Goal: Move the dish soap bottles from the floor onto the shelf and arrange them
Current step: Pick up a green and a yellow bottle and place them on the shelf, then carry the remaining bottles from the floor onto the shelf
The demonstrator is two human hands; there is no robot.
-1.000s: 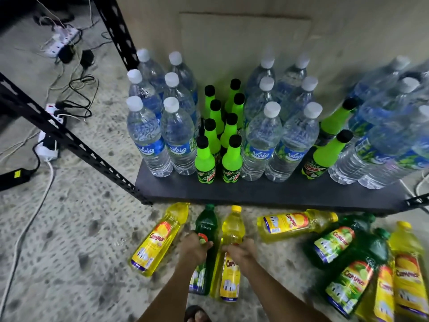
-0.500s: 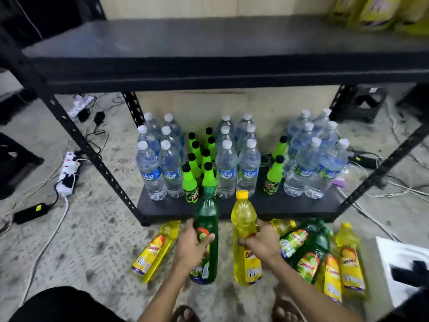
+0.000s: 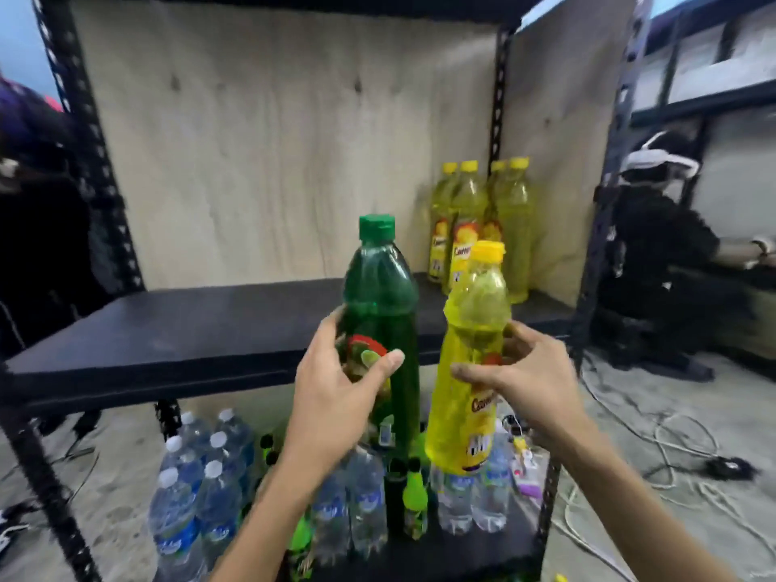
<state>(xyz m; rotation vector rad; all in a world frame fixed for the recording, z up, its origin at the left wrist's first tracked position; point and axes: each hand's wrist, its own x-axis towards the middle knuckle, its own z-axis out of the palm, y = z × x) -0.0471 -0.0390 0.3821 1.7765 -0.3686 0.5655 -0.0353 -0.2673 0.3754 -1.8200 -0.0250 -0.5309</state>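
My left hand point(image 3: 336, 396) grips a green dish soap bottle point(image 3: 380, 296) upright by its label. My right hand point(image 3: 525, 375) holds a yellow dish soap bottle point(image 3: 470, 363) upright beside it. Both bottles are in the air in front of the black shelf board point(image 3: 189, 329), near its front edge. At the back right corner of that shelf stand several yellow dish soap bottles point(image 3: 483, 228) in a tight group. The bottles on the floor are out of view.
The lower shelf holds water bottles point(image 3: 189, 497) and small green soda bottles point(image 3: 413, 497). Black slotted posts point(image 3: 88, 161) frame the rack, with a plywood back panel point(image 3: 273, 153). A person in dark clothes point(image 3: 655, 262) crouches at the right. Cables point(image 3: 655, 447) lie on the floor.
I have lifted both bottles from floor level up to the middle shelf's height, and my view has risen from the lower shelf to the middle shelf.
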